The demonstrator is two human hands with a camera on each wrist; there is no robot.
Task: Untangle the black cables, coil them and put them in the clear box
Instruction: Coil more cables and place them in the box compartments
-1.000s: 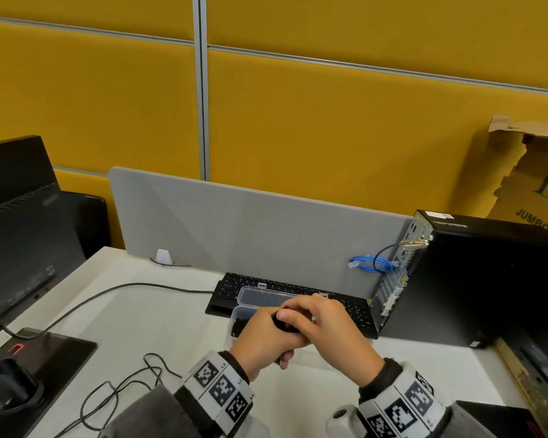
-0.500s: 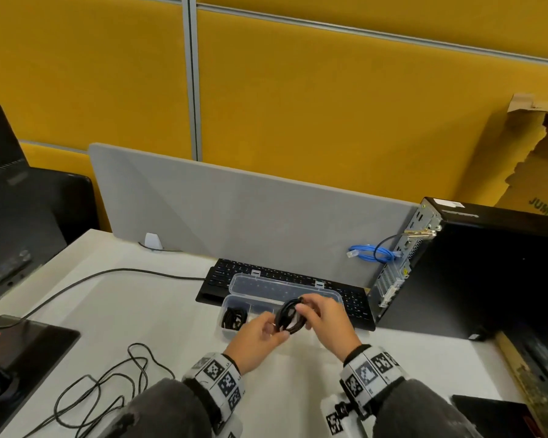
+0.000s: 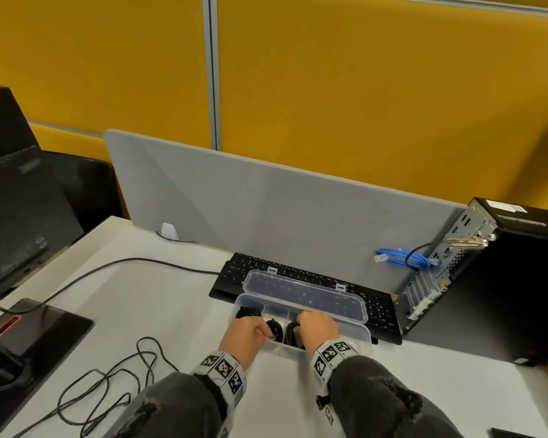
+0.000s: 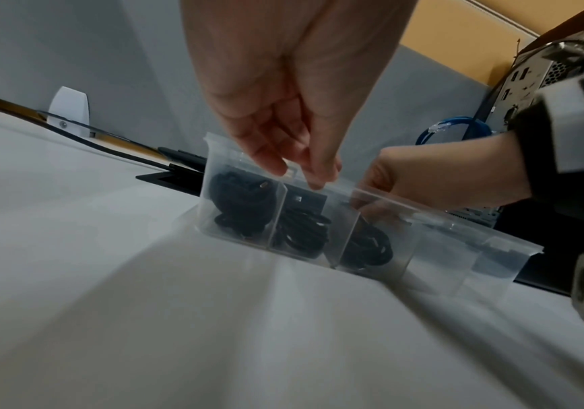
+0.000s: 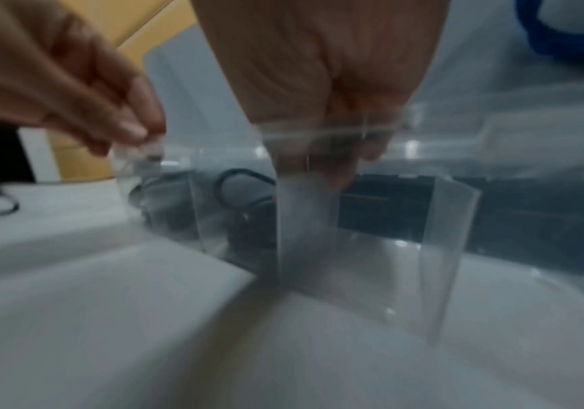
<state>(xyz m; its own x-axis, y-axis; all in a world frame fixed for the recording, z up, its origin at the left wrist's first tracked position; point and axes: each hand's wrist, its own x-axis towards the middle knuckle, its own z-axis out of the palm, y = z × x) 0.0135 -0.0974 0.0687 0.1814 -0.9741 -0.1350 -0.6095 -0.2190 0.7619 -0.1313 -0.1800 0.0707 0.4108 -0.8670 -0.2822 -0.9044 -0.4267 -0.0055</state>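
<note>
Both hands are down at the clear plastic compartment box (image 3: pixel 358 335) on the white table (image 3: pixel 171 311), its hinged lid (image 3: pixel 304 294) lying open beyond them against a black keyboard (image 3: pixel 234 270). Her right hand (image 3: pixel 318 325) reaches into the third compartment from the left end, fingers dipped below the rim onto a coiled black cable (image 4: pixel 367 249); whether they pinch it or only press it down I cannot tell, as the wrist view is blurred there. Just to its left, the left hand (image 3: pixel 246 336) hangs over the second compartment with loosely bent fingers (image 4: pixel 269 160) whose tips stand at the rim, holding nothing that I can see. Below those fingertips a second black coil (image 4: pixel 300 232) sits in its cell, and a third black coil (image 4: pixel 237 210) fills the end cell further left. Well off to the left of that hand, a loose tangle of thin black cable (image 3: pixel 108 387) lies on the table, not yet dealt with.

To my eye the step is seating the coil. Done well, it means pushing every loop below the divider walls so nothing springs up to foul the lid, and steadying the light box with the left hand so it does not skid. Letting go slowly should show whether the coil keeps its shape.
</note>
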